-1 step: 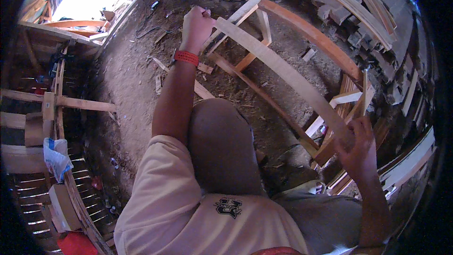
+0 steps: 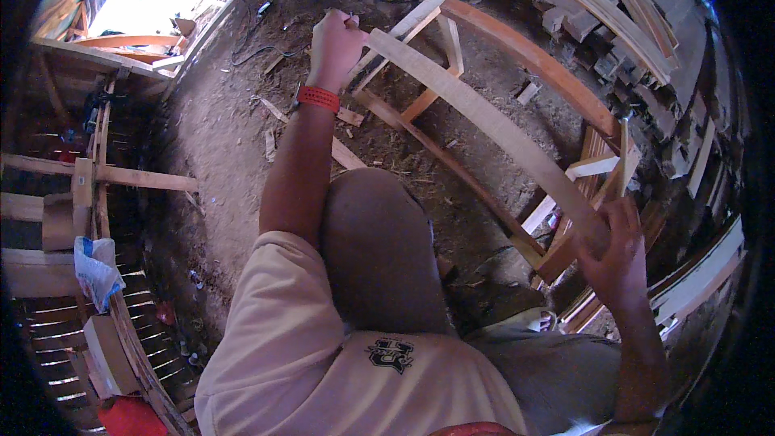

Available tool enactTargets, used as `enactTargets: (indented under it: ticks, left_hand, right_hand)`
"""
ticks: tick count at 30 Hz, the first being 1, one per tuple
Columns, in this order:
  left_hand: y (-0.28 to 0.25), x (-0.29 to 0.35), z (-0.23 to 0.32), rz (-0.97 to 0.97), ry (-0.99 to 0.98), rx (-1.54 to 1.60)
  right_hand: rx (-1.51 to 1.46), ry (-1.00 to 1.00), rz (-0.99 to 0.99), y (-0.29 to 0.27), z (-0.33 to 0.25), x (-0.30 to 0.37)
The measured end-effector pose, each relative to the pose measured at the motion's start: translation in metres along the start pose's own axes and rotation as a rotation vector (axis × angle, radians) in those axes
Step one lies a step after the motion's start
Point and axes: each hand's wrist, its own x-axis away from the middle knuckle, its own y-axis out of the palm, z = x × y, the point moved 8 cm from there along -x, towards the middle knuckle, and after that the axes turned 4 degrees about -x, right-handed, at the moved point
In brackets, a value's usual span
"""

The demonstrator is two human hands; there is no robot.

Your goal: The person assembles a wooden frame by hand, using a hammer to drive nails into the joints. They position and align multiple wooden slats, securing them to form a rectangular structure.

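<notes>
- Pale board (image 2: pixel 492 125): slants from upper centre to right of centre, above a wooden frame (image 2: pixel 533 56).
- Right hand (image 2: pixel 617 254), right of centre: grip closed round the board's lower end.
- Left hand (image 2: pixel 335 48), upper centre: fingers curled at the board's upper end; cannot tell whether its grip is clamped on it.
- Bent knee (image 2: pixel 375 242), centre: hides part of the dirt floor (image 2: pixel 210 153).
- Stacked timber (image 2: pixel 617 24) crowds the upper right.
- Dark cord (image 2: pixel 257 60), upper left; plastic bag (image 2: pixel 98 266), far left; red item (image 2: pixel 133 417), lower left.
</notes>
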Motion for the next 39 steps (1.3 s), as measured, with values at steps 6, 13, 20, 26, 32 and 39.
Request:
enactTargets:
  ticks: [6,13,20,26,32,39]
  left_hand:
    - [0.015,-0.001,0.004,-0.058,-0.053,0.169]
    - [0.036,-0.013,-0.058,-0.180,0.021,-0.211]
    - [0.059,-0.007,-0.100,-0.309,-0.131,-0.249]
    - [0.068,-0.008,-0.103,-0.282,0.507,-0.762]
    - [0.087,-0.016,-0.147,-0.321,0.152,-0.438]
    - [0.049,-0.044,-0.220,-0.368,0.657,-1.129]
  right_hand:
    - [-0.014,-0.077,0.151,-0.019,0.006,0.006]
    - [-0.280,0.509,-0.317,-0.032,0.044,0.025]
    - [-0.658,0.622,-0.473,0.003,0.058,0.033]
    - [-0.894,0.682,-0.554,0.042,0.049,0.026]
    - [-0.909,0.720,-0.635,0.064,0.036,0.018]
    - [-0.831,0.569,-0.796,0.081,0.007,-0.008]
